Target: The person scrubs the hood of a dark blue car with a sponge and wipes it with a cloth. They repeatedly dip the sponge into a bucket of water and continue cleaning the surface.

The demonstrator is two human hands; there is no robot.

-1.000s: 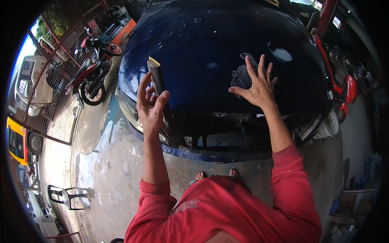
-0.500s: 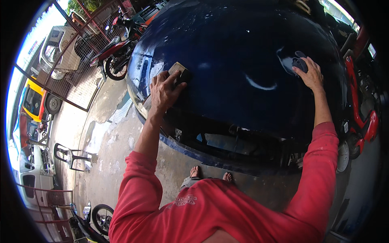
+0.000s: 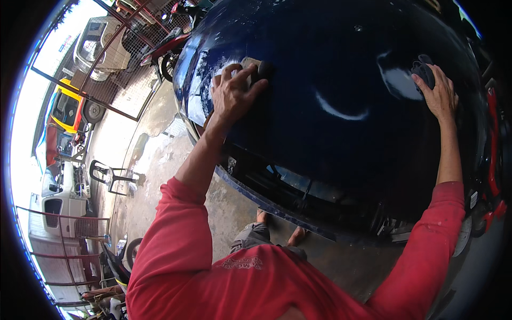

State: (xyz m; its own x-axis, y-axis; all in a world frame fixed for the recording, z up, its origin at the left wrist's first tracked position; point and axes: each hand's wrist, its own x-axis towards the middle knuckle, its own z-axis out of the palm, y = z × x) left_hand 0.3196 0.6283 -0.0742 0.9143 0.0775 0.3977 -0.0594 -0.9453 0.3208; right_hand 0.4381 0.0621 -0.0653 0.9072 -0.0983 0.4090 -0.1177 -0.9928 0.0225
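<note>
- Filling most of the view, one dark blue car hood (image 3: 298,144) spreads beneath both hands; it sits turned in the view compared with a second ago, its front edge now slanting down to the right.
- One red shirt (image 3: 256,288) covers the person's torso, its two sleeves pushed up the forearms, which reach forward over the hood, wider apart than a second ago.
- Two bare hands are at work. The left hand (image 3: 233,92), over the hood's left part, has its fingers curled around a block, thumb out to the right; a second ago it was looser, with the block raised upright.
- The right hand (image 3: 438,92), over the right part, is drawn in narrow around a cloth; a second ago it was spread wide over it, nearer the middle.
- One pale patch (image 3: 401,81) marks the hood just left of the right hand.
- One dark grey cloth (image 3: 421,72) is bunched between right thumb and fingers, its long axis running roughly near to far, a fold pointing away from the person.
- One tan and dark grey block (image 3: 263,69) shows past the left fingertips, visible end facing away; its long axis is mostly hidden, so I cannot tell its line.
</note>
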